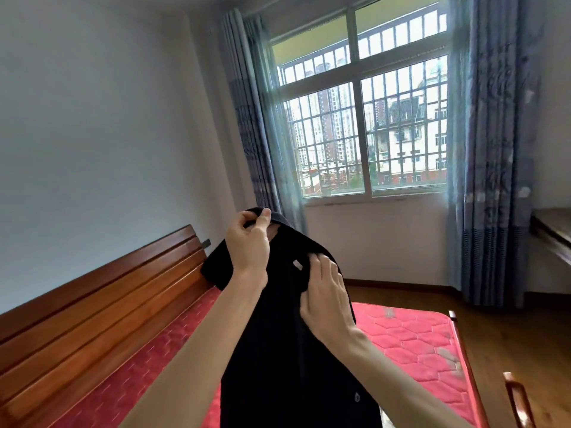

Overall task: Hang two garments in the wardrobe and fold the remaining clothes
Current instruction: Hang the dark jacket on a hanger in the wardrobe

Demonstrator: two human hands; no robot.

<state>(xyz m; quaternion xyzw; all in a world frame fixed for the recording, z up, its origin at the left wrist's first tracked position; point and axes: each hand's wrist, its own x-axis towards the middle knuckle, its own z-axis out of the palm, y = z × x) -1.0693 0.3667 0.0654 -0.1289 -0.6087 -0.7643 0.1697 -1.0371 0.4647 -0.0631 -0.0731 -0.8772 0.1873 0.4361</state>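
As left fingers [263, 217] pinch its top, right fingers [322, 264] grip the garment [278, 350].

A red quilted mattress [408, 332] lies on a bed whose slatted brown wooden headboard [102, 304] stands against a pale wall [92, 118]. Behind the bed, a barred window [364, 125] looks onto apartment blocks, with blue curtains [494, 149] on both sides. A desk [553, 236] juts in at the right above the dark wooden floor [509, 335].

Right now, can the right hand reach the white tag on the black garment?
Probably yes: the right hand grips the black garment with fingertips right beside the white tag, nothing between them. The left hand pinches the top edge, clear of it.
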